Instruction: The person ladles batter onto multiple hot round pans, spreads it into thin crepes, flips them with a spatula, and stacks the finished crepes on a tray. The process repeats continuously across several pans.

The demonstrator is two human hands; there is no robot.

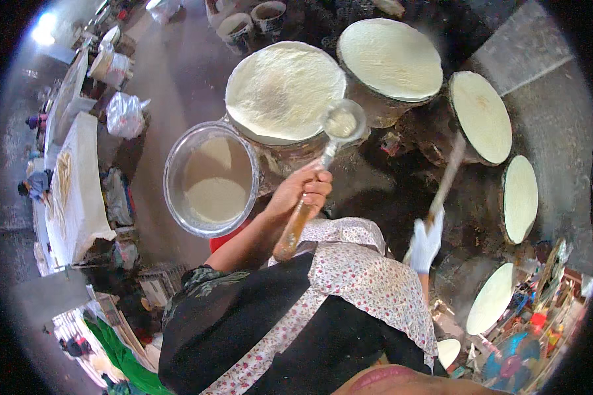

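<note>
My bare left hand (300, 191) is closed on the wooden handle of a metal ladle (342, 120), whose head hangs over the edge of a large round griddle covered with pale batter (270, 85). Left of it, a clear-rimmed basin (170, 181) holds beige batter. My right hand (427, 240), in a white glove, grips a long flat wooden scraper (449, 174); its far end reaches toward another batter-covered griddle (481, 115) at the right.
More round griddles (389, 59) (519, 197) (489, 296) curve around me. Buckets (234, 29) stand behind. On the left are a long white-covered table (79, 230), a bent-over person (38, 184) and a plastic bag (125, 115). A fan (510, 359) sits at lower right.
</note>
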